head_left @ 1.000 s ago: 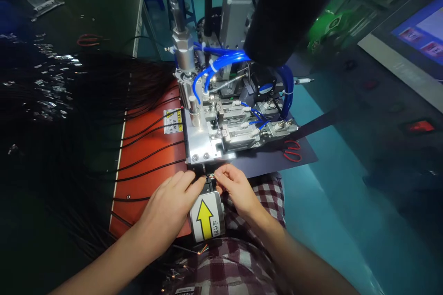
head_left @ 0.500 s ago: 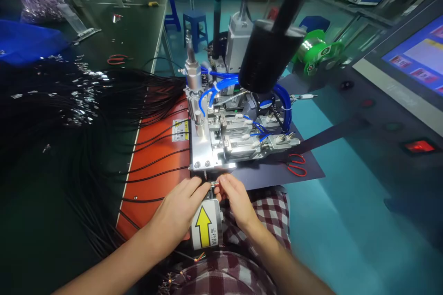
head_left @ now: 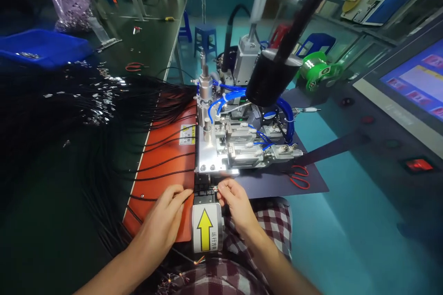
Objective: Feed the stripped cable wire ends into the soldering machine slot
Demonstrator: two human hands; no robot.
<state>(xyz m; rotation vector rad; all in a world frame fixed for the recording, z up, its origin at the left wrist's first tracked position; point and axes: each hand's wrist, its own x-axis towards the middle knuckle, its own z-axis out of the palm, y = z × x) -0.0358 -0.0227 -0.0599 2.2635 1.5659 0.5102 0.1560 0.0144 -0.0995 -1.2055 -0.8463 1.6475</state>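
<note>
My left hand (head_left: 165, 214) is closed at the right edge of the orange plate (head_left: 166, 166), fingertips pinched on a black cable (head_left: 150, 199) that runs in from the left. My right hand (head_left: 237, 203) pinches a small shiny end piece (head_left: 215, 189), apparently the same cable's end, over the black fixture block (head_left: 205, 197). What lies inside the right fingertips is mostly hidden. Just below sits the white label with a yellow arrow (head_left: 205, 230). Beyond both hands stands the metal machine head (head_left: 209, 154) with its blue air tubes (head_left: 230, 92).
More black cables (head_left: 166, 150) cross the orange plate to a heap with shiny ends (head_left: 104, 97). Red-handled scissors (head_left: 299, 178) lie on the dark plate at right. A black cylinder (head_left: 270, 78) hangs over the machine. A screen panel (head_left: 415, 83) stands at right; a blue tray (head_left: 44, 46), far left.
My left hand has drawn back left from the fixture to the orange plate's edge, uncovering the black block. My right hand stays beside the fixture. The camera view has shifted slightly.
</note>
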